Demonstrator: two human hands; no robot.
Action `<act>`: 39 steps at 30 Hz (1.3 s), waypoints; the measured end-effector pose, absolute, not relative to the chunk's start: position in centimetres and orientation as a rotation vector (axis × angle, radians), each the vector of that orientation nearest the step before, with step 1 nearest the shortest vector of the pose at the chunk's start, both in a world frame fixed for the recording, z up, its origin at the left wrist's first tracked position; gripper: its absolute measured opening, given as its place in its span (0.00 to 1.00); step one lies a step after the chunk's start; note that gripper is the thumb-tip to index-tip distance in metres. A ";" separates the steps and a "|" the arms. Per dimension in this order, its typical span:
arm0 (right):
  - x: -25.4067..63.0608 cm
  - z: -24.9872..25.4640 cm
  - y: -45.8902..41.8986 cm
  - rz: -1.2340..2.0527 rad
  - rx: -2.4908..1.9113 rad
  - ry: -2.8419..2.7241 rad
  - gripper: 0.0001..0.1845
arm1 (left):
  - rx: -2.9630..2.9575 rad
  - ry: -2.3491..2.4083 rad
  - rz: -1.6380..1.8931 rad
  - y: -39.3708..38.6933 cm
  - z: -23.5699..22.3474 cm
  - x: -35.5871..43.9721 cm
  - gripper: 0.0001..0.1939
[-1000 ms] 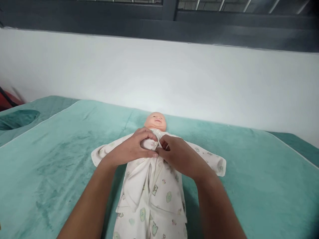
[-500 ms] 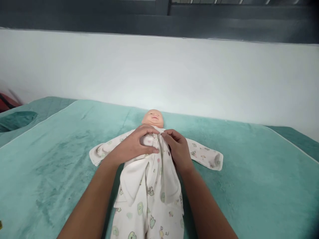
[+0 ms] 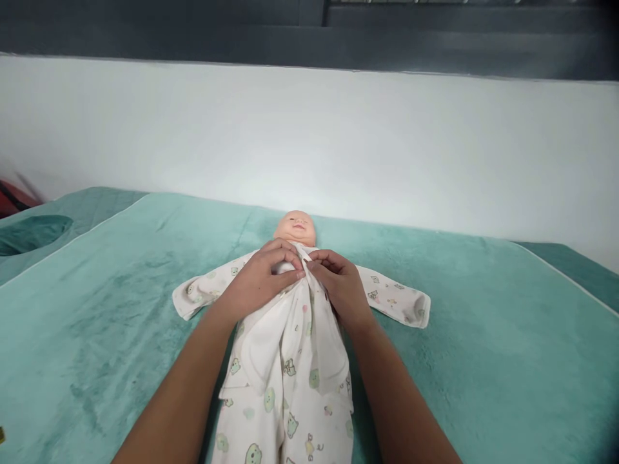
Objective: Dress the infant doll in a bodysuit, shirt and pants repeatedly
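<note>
A baby doll lies on its back, head toward the wall, in a white printed baby jacket and matching printed pants. The jacket's front edges hang apart below the chest, and its sleeves stretch out to both sides. At the upper chest, my left hand pinches one front edge between thumb and fingers. Close against it, my right hand pinches the other edge near the neckline. The fingertips of both hands nearly meet. Whatever fastener lies between them is too small to make out.
A teal plush cover spreads beneath the doll. Behind it rises a white wall with a dark ledge above. Something red shows at the far left, and a dark green oval hollow lies near it.
My left thumb has moved up and closed toward the fingers, gathering the jacket's front edge. My right hand has shifted slightly left, bringing the edges together at the chest.
</note>
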State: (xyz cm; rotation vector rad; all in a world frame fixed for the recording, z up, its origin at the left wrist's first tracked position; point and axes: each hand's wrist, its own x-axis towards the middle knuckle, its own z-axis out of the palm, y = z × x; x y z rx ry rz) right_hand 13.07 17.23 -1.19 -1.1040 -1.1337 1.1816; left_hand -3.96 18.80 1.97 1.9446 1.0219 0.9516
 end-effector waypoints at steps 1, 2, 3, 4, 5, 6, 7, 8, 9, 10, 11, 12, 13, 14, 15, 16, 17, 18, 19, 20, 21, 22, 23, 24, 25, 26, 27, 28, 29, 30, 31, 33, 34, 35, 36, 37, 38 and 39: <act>13.1 -1.2 17.2 1.188 -1.102 -1.127 0.10 | 1.904 1.030 0.978 18.7 2.0 -3.9 0.05; 13.1 -1.1 17.2 1.195 -1.093 -1.118 0.11 | 1.855 1.045 1.007 18.6 2.0 -3.8 0.06; 13.1 -1.1 17.2 1.205 -1.079 -1.108 0.11 | 1.799 1.065 1.036 18.5 2.0 -3.7 0.06; 13.1 -1.1 17.1 1.218 -1.061 -1.096 0.11 | 1.742 1.086 1.062 18.5 2.1 -3.7 0.07; 13.0 -1.0 17.1 1.231 -1.044 -1.082 0.12 | 1.687 1.103 1.083 18.4 2.1 -3.7 0.08; 13.0 -1.0 17.1 1.246 -1.029 -1.071 0.12 | 1.637 1.111 1.102 18.3 2.2 -3.6 0.08; 13.0 -0.9 17.0 1.260 -1.017 -1.063 0.12 | 1.597 1.110 1.115 18.3 2.2 -3.6 0.08; 12.9 -0.9 17.0 1.276 -1.007 -1.058 0.12 | 1.569 1.099 1.118 18.2 2.3 -3.6 0.07; 12.9 -0.8 17.0 1.290 -1.001 -1.056 0.12 | 1.551 1.081 1.114 18.2 2.4 -3.5 0.07; 12.9 -0.8 17.0 1.301 -0.996 -1.056 0.12 | 1.538 1.062 1.110 18.1 2.5 -3.5 0.06; 12.9 -0.8 17.0 1.307 -0.994 -1.056 0.12 | 1.528 1.046 1.107 18.1 2.5 -3.5 0.06; 12.9 -0.8 17.0 1.307 -0.994 -1.055 0.12 | 1.519 1.036 1.106 18.1 2.6 -3.5 0.06; 12.9 -0.8 17.0 1.304 -0.993 -1.053 0.11 | 1.509 1.030 1.103 18.1 2.6 -3.5 0.06; 12.9 -0.8 17.0 1.302 -0.990 -1.052 0.11 | 1.499 1.030 1.102 18.1 2.6 -3.4 0.06; 13.0 -0.8 17.0 1.300 -0.987 -1.052 0.11 | 1.490 1.031 1.101 18.1 2.6 -3.4 0.06; 13.0 -0.9 17.0 1.302 -0.983 -1.053 0.11 | 1.482 1.034 1.102 18.1 2.6 -3.4 0.06; 13.1 -0.9 17.0 1.307 -0.981 -1.057 0.11 | 1.476 1.037 1.107 18.1 2.5 -3.4 0.06; 13.1 -0.9 17.0 1.316 -0.982 -1.061 0.11 | 1.471 1.041 1.111 18.1 2.5 -3.4 0.06; 13.2 -1.0 17.0 1.323 -0.986 -1.066 0.12 | 1.470 1.047 1.111 18.1 2.4 -3.4 0.07; 13.2 -1.0 17.0 1.328 -0.990 -1.070 0.12 | 1.475 1.055 1.105 18.1 2.4 -3.4 0.07; 13.3 -1.0 17.1 1.332 -0.992 -1.074 0.12 | 1.485 1.065 1.094 18.2 2.4 -3.4 0.07; 13.3 -1.0 17.1 1.334 -0.993 -1.079 0.12 | 1.499 1.075 1.081 18.2 2.3 -3.4 0.07; 13.4 -1.0 17.1 1.336 -0.992 -1.084 0.12 | 1.516 1.086 1.070 18.2 2.3 -3.4 0.06; 13.4 -1.0 17.1 1.340 -0.993 -1.091 0.12 | 1.532 1.094 1.062 18.2 2.3 -3.4 0.06; 13.5 -1.0 17.1 1.344 -0.994 -1.098 0.12 | 1.546 1.100 1.059 18.2 2.3 -3.4 0.05; 13.5 -0.9 17.1 1.349 -0.996 -1.105 0.12 | 1.556 1.104 1.060 18.2 2.3 -3.4 0.05; 13.6 -0.8 17.0 1.352 -0.996 -1.113 0.12 | 1.563 1.108 1.060 18.2 2.3 -3.4 0.05; 13.6 -0.7 17.0 1.355 -0.995 -1.121 0.12 | 1.567 1.112 1.058 18.1 2.3 -3.3 0.05; 13.6 -0.7 17.0 1.354 -0.993 -1.129 0.12 | 1.569 1.117 1.057 18.1 2.3 -3.3 0.05; 13.6 -0.6 16.9 1.349 -0.992 -1.139 0.12 | 1.567 1.123 1.056 18.1 2.3 -3.3 0.06; 13.6 -0.6 16.9 1.342 -0.996 -1.150 0.12 | 1.561 1.128 1.057 18.1 2.3 -3.3 0.07; 13.6 -0.6 16.9 1.318 -1.011 -1.172 0.11 | 1.535 1.124 1.063 18.0 2.3 -3.2 0.08; 13.5 -0.5 16.9 1.300 -1.017 -1.184 0.11 | 1.513 1.114 1.073 18.0 2.3 -3.2 0.08; 13.4 -0.5 16.9 1.278 -1.019 -1.201 0.10 | 1.491 1.101 1.085 18.0 2.2 -3.2 0.09; 13.4 -0.5 16.8 1.255 -1.021 -1.228 0.10 | 1.476 1.087 1.095 18.1 2.2 -3.1 0.09; 13.3 -0.4 16.8 1.229 -1.022 -1.262 0.09 | 1.468 1.075 1.105 18.1 2.2 -3.1 0.10; 13.2 -0.3 16.7 1.203 -1.027 -1.301 0.09 | 1.469 1.063 1.111 18.1 2.1 -3.1 0.10; 13.2 -0.2 16.6 1.177 -1.039 -1.344 0.09 | 1.479 1.053 1.111 18.1 2.1 -3.1 0.11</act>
